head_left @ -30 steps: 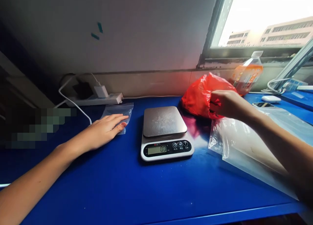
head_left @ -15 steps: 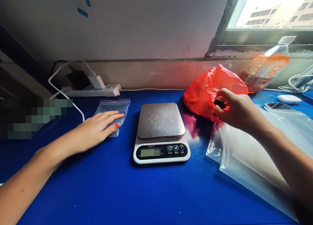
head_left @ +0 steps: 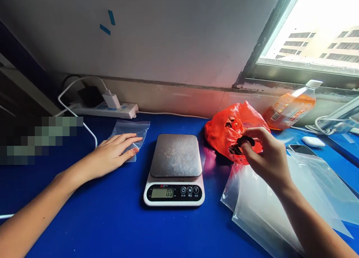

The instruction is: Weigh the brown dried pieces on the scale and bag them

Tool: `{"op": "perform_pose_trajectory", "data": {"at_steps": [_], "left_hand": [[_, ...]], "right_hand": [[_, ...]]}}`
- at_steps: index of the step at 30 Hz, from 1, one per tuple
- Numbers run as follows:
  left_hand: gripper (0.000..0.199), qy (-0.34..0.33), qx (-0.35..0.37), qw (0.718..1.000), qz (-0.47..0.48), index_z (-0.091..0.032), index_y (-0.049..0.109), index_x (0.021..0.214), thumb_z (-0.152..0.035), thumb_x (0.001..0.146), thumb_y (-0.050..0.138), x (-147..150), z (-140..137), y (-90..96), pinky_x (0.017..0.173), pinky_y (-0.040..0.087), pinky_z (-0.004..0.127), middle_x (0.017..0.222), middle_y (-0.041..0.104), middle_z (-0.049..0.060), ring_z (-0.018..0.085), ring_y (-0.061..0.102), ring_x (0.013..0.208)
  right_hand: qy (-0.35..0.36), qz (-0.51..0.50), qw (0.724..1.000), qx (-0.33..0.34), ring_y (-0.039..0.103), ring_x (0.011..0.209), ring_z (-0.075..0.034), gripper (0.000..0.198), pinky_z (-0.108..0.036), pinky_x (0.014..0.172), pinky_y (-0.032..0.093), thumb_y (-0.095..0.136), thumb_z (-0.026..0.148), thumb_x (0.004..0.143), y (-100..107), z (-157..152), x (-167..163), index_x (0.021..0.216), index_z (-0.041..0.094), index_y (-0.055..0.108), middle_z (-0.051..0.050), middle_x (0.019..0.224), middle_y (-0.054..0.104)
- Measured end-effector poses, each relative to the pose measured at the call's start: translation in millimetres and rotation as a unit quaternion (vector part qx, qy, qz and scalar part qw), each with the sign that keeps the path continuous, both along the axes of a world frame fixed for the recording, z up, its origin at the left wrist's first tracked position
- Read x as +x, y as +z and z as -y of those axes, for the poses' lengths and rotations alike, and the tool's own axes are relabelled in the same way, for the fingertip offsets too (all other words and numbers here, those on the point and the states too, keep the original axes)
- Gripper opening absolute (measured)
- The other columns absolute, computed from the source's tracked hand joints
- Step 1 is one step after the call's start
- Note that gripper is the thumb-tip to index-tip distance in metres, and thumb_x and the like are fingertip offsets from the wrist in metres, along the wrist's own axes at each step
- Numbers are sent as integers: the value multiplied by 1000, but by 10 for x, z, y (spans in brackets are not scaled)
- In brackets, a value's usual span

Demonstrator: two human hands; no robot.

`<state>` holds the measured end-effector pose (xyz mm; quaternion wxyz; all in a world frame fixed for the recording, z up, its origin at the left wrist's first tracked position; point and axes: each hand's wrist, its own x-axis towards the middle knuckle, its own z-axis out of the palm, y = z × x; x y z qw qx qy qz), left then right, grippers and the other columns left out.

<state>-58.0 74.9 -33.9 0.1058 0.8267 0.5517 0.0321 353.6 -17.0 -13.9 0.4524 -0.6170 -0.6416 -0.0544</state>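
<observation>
My left hand (head_left: 117, 149) lies flat with its fingers stretched over a small clear zip-lock bag (head_left: 134, 128) on the blue table. At the mouth of a crumpled red plastic bag (head_left: 217, 129), my right hand (head_left: 266, 153) pinches a thin, black, rounded piece (head_left: 246, 141) between thumb and fingers. More dark pieces (head_left: 235, 149) show inside the bag's opening; their kind I cannot tell. Between the hands stands a white kitchen scale (head_left: 174, 200) with a bare steel plate (head_left: 176, 153). Its display reads 0.0.
Large clear plastic bags (head_left: 258, 205) lie under my right forearm. Behind the red bag leans a bottle of orange drink (head_left: 291, 106). A phone (head_left: 302, 149) and a white case (head_left: 313, 141) lie at the right. A power strip (head_left: 126, 110) with a white cable runs along the wall.
My right hand has drawn the black piece a little out of the red bag, and more of the dark contents show. The left hand stays on the zip-lock bag. The view has shifted.
</observation>
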Motion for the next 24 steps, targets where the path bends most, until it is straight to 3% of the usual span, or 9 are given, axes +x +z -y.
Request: {"op": "perform_pose_trajectory", "data": {"at_steps": [5,9,15,19,24], "left_hand": [[61,-6,32,999,12,-34,45,147,-61,94,32,25,106,-31,113,35,56,152,46,2,33,42,139],[63,-3,36,999,8,-33,48,145,-64,94,31,10,226,-29,114,34,56,151,48,3,33,42,140],[60,4,34,999,4,-31,49,144,-59,95,30,78,319,-4,116,33,53,153,46,3,30,40,141],[61,-3,40,999,4,-28,48,145,-58,96,28,108,334,7,115,32,52,152,47,4,30,42,140],[63,-19,20,1000,-13,-27,46,147,-58,96,27,95,333,22,116,28,55,155,43,6,31,38,142]], "right_hand": [[-7,-1,1000,-12,70,79,-20,10,-34,70,54,57,25,82,-73,-89,21,90,23,63,-6,90,72],[10,50,998,19,70,75,-19,13,-33,69,54,58,26,84,-68,-96,-2,94,22,64,-6,88,73],[56,-20,998,4,69,79,-18,12,-33,69,55,61,31,87,11,123,-142,96,24,62,-3,89,71],[96,-44,994,-7,70,76,-18,13,-30,63,55,63,31,85,19,277,-424,96,24,59,-3,88,70],[-16,123,992,8,61,54,-15,11,-30,54,47,55,25,83,52,229,-632,88,20,62,-3,72,69]]}}
